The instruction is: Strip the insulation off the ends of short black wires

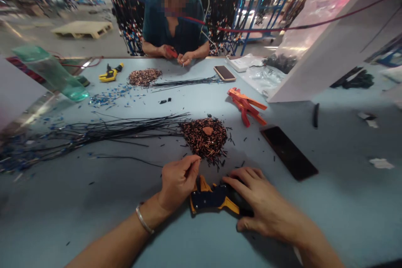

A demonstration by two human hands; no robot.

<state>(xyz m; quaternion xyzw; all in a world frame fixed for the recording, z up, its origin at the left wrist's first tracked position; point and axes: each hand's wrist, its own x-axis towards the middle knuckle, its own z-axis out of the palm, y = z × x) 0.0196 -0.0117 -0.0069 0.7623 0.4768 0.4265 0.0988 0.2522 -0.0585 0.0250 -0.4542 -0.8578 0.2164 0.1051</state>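
"Where's the wire stripper (209, 199)?"
"Grasped in the right hand (262, 203); the left hand (179, 179) is pinched closed beside it; whether around anything, I cannot tell; clippings (204, 138) lie just beyond."

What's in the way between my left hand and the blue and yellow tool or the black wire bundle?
Nothing visible separates your left hand from the blue and yellow tool. Toward the black wire bundle, a single loose wire lies in between.

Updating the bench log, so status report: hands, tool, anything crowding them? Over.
Right hand around the handles of the blue-and-yellow tool. Left hand pinched beside its head, contents unclear. Clippings pile close beyond; dark phone farther right.
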